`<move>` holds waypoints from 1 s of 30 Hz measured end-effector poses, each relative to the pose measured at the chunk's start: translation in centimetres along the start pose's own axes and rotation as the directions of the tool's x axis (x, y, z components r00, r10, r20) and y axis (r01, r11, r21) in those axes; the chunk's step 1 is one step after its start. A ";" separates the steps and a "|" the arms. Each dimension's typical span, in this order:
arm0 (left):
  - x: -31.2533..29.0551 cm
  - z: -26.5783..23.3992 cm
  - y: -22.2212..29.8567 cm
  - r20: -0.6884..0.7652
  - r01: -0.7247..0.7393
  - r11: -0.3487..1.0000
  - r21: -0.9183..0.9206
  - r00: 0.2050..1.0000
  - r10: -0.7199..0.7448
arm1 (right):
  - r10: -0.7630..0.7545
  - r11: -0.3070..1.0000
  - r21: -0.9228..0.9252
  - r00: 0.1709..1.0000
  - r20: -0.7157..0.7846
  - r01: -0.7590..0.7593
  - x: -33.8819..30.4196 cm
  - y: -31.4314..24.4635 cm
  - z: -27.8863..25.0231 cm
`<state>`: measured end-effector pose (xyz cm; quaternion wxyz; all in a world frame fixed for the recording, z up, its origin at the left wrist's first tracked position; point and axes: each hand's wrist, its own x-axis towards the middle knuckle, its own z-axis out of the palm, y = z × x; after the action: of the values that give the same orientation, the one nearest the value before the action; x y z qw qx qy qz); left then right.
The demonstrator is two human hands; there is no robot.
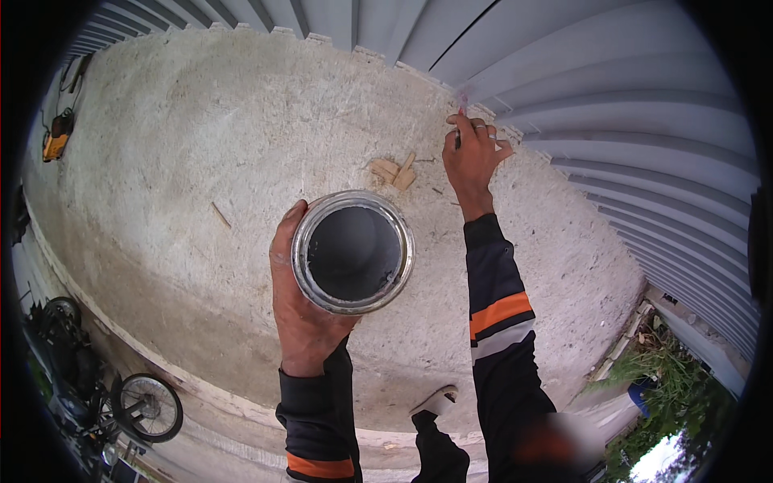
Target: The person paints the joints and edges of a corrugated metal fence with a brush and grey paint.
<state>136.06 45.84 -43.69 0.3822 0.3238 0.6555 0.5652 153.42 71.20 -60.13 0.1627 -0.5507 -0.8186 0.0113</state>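
Here, clasping open metal can (354,307) in left hand (294,298). With right hand (475,157), well apart and farther ahead near grey corrugated wall (644,121), pinching a slim object (458,139), possibly brush-like.

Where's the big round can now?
The round can is near the head view's middle, in the left hand, just below the wood scraps in the picture.
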 end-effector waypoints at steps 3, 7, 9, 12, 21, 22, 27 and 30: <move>0.0 0.6 0.0 0.005 -0.020 1.000 0.008 1.000 0.020 | -0.028 0.997 -0.080 0.992 -0.127 0.018 1.9 2.3 -0.7; -0.2 0.2 0.1 -0.003 -0.011 0.997 0.080 1.000 0.011 | -0.021 0.999 -0.050 0.981 -0.191 0.011 0.9 0.7 -2.1; -0.2 0.3 0.3 -0.002 -0.013 0.999 0.043 1.000 0.013 | -0.041 0.999 0.002 0.988 -0.151 0.042 0.1 0.0 -2.3; -0.4 0.5 0.0 0.023 -0.036 0.999 0.028 0.999 0.036 | -0.076 0.996 -0.054 0.990 -0.115 0.070 1.5 1.4 -2.0; -0.6 0.6 0.4 0.027 -0.016 1.000 0.011 1.000 0.015 | -0.016 0.999 0.047 0.994 -0.107 0.021 0.7 -0.2 -3.2; -0.6 0.9 0.5 0.029 -0.016 1.000 0.005 0.999 0.015 | -0.016 0.999 0.041 0.994 -0.107 0.021 1.1 0.4 -3.1; -0.5 1.1 0.6 0.036 -0.041 0.998 0.048 0.999 0.039 | -0.030 0.999 0.014 0.958 -0.287 0.035 2.0 0.5 -3.4; -0.7 0.5 0.5 0.036 -0.026 1.000 0.000 0.999 0.026 | -0.067 0.993 0.076 0.973 -0.220 0.086 0.4 -0.7 -3.6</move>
<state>136.86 45.60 -43.12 0.3863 0.3424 0.6446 0.5639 153.62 70.71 -56.46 0.2748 -0.5093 -0.8153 -0.0202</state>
